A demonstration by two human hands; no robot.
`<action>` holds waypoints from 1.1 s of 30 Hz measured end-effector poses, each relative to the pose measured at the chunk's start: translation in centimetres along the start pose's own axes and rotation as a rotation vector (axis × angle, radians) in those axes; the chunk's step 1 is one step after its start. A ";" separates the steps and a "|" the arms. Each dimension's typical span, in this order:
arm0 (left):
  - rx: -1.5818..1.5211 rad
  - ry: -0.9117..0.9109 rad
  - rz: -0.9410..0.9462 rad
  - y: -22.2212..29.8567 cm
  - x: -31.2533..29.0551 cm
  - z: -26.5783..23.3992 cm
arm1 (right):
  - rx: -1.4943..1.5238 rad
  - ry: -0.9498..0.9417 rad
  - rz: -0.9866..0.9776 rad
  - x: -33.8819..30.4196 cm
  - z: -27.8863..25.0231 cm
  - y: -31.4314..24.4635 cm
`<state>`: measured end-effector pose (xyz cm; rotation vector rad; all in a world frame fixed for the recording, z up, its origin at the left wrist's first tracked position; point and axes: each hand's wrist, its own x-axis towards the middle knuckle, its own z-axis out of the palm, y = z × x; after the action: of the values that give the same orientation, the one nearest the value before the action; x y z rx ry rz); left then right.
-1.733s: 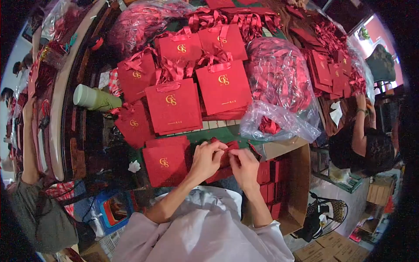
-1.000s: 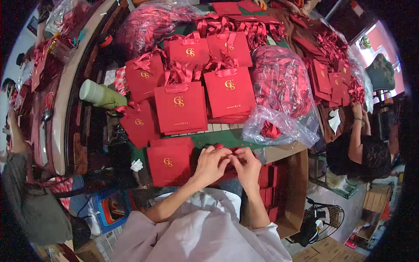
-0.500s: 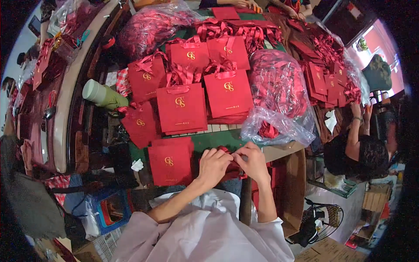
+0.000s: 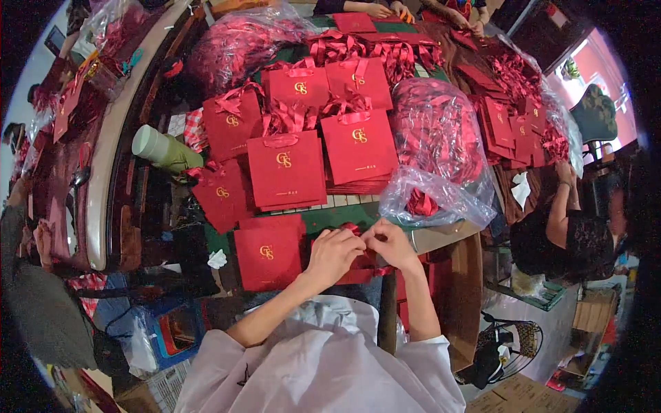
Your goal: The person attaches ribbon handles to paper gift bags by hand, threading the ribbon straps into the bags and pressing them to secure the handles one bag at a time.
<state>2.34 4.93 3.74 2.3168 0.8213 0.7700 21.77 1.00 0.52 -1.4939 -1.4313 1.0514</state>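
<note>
At the table's near edge my two hands meet over a red paper gift bag [image 4: 357,277], mostly covered by them. My left hand [image 4: 334,257] is closed over the bag's upper part, its fingers bent towards the right hand. With thumb and index finger together, my right hand [image 4: 391,246] pinches at the bag's top edge. Red ribbon [image 4: 350,228] shows just beyond the fingers; exactly what the fingertips grip is hidden. Left of my hands lies a small stack of red bags [image 4: 267,256] without visible handles.
Ribbon-handled red bags [image 4: 285,168] stand in stacks ahead. A clear plastic sack of red ribbons [image 4: 441,131] sits to their right, a green bottle [image 4: 165,149] to the left. An open cardboard box [image 4: 468,296] stands below the table's right side. Other people work around the tables.
My hands stay together at the bag. The right hand has shifted slightly up and left, and more of the bag's lower part shows beneath my hands.
</note>
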 end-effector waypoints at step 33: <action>-0.714 0.065 -0.478 0.1 -2.3 3.7 | 0.389 0.221 0.208 -1.4 2.2 -3.8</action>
<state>3.34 2.17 0.55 1.4049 0.8954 0.7609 18.34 -0.20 3.43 -1.4362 -0.8729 1.1710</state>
